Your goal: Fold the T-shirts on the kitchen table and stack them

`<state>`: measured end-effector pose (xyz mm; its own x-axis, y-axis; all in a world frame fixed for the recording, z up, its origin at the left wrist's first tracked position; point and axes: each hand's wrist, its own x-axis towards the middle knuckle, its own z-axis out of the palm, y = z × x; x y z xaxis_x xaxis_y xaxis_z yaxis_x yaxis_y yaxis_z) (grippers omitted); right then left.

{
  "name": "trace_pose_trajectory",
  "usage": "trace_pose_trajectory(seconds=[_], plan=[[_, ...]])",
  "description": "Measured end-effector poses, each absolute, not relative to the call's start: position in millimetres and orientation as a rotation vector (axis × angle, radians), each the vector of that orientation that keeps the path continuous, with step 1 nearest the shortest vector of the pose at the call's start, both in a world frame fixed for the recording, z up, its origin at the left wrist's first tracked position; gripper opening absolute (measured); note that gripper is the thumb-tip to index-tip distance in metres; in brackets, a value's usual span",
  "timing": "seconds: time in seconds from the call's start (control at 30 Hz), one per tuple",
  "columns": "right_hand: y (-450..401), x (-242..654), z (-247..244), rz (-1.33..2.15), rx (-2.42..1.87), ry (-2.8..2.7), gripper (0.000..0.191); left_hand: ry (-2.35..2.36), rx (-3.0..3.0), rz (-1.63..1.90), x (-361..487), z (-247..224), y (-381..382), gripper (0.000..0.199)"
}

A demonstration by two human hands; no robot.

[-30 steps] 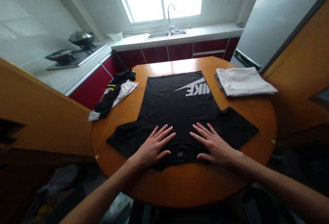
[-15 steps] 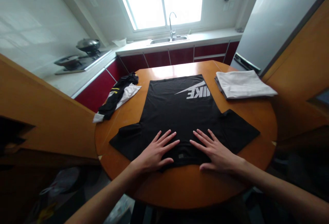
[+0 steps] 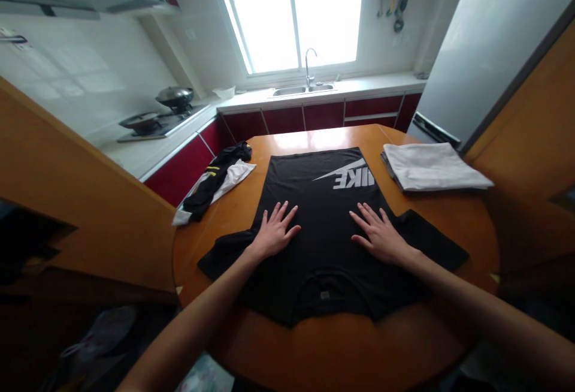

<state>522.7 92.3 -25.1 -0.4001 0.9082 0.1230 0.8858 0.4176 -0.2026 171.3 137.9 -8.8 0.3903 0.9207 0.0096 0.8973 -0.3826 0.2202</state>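
Observation:
A black T-shirt (image 3: 318,224) with a white logo lies spread out flat on the wooden table (image 3: 314,356), its neckline toward me and its hem toward the window. The logo reads upside down from here. My left hand (image 3: 275,233) rests palm down on the left side of the shirt, fingers spread. On the right side, my right hand (image 3: 380,236) lies flat too, fingers apart. Neither hand grips the cloth. Both sleeves stick out sideways beyond my wrists.
Crumpled black and white clothes (image 3: 220,179) lie at the table's left edge. A folded white cloth (image 3: 435,167) sits at the right. Beyond are a counter with a sink (image 3: 291,90), a stove with a pan (image 3: 175,97), and a fridge (image 3: 462,50).
Both hands have slid away from me, from near the collar to the middle of the shirt, and lie farther apart. The neckline now shows uncovered. The view has tilted up slightly.

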Motion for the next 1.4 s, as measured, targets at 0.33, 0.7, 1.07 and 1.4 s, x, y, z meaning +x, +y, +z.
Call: trace_pose_trajectory(seconds=[0.33,0.7,1.07,1.4], plan=[[233,463,7,0.215,-1.744,-2.259,0.065,1.678,2.499,0.323,243,8,270,0.068],[390,470,-8,0.191,-2.069,-2.063,0.065,1.867,2.368,0.325,233,-4,405,0.056],[427,480,-40,0.192,-2.211,-1.874,0.076,1.796,2.445,0.330,210,-23,427,0.071],[418,499,-26,0.077,-2.237,-1.672,0.071,2.051,2.237,0.202,166,-27,440,0.075]])
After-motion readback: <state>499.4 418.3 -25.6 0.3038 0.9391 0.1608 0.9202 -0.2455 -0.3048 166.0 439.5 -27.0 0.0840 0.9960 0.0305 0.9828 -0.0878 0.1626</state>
